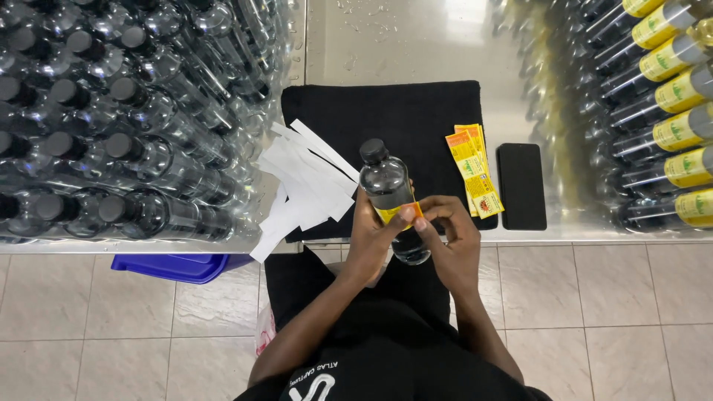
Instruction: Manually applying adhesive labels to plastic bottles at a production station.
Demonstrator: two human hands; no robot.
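Left hand (371, 234) and right hand (453, 238) raised together, fingers (407, 215) curled, thumbs nearly meeting, forearms angled inward.

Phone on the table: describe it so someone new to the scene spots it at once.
Start at the black cloth in the middle of the shiny table. Just right of it lies a stack of yellow labels, and right of those the phone. It is the only flat, plain black rectangle, lying alone between the labels and the labelled bottles.
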